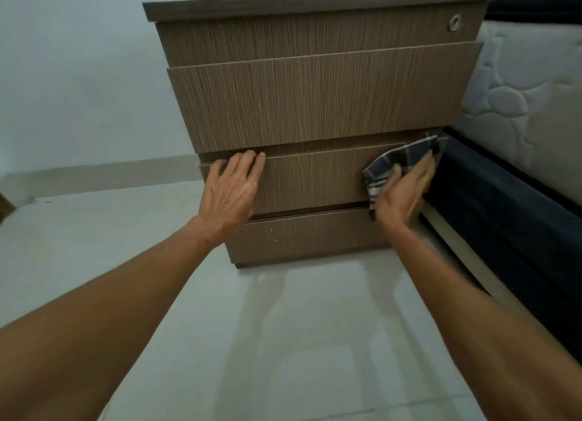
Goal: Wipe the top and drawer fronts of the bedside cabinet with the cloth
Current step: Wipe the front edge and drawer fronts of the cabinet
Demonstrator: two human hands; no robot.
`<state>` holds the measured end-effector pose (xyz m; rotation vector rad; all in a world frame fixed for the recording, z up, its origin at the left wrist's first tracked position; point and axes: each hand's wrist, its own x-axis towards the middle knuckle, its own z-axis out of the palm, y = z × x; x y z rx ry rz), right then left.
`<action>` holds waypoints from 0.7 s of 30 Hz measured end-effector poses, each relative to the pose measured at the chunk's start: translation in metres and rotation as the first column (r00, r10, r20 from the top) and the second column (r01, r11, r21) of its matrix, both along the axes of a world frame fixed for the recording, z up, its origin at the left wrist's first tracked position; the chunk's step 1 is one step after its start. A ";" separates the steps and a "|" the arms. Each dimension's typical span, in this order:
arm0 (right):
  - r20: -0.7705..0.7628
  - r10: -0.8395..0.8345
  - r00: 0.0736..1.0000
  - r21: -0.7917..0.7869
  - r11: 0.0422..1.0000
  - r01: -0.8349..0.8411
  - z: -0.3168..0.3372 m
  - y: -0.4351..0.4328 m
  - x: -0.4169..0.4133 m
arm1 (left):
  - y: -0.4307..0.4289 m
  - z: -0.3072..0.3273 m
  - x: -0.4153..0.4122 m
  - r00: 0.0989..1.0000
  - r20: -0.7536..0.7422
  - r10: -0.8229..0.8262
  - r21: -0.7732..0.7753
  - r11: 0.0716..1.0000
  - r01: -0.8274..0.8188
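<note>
A brown wood-grain bedside cabinet (318, 102) with several drawer fronts stands ahead of me on the floor. My left hand (231, 189) lies flat on the left part of the third drawer front (315, 181), fingertips at its top edge. My right hand (404, 194) presses a dark checked cloth (396, 159) against the right end of that same drawer front. The cloth bunches above and left of the fingers. Only the front lip of the cabinet top (315, 3) shows.
A round metal lock (454, 23) sits on the top drawer's right side. A white quilted mattress (529, 84) on a dark bed base (504, 206) stands directly right of the cabinet. Pale floor tiles (283, 342) spread below; a light wall (78, 74) is behind on the left.
</note>
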<state>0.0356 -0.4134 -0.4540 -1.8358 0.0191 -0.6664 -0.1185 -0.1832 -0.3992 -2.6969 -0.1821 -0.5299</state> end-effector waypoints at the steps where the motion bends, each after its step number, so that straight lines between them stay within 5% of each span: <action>1: -0.006 0.029 1.000 -0.016 0.999 -0.029 -0.006 0.012 -0.002 | 0.005 0.000 -0.003 1.000 0.007 -0.002 0.006 1.000 0.001; 11: 0.227 0.166 0.960 -0.502 0.864 -0.031 -0.044 0.099 -0.036 | 0.050 -0.003 -0.019 0.997 0.074 -0.035 0.014 0.999 0.034; 21: 0.403 0.516 0.756 -0.838 0.540 0.078 -0.059 0.150 -0.047 | 0.067 -0.007 -0.026 0.978 0.191 -0.079 -0.054 0.994 0.090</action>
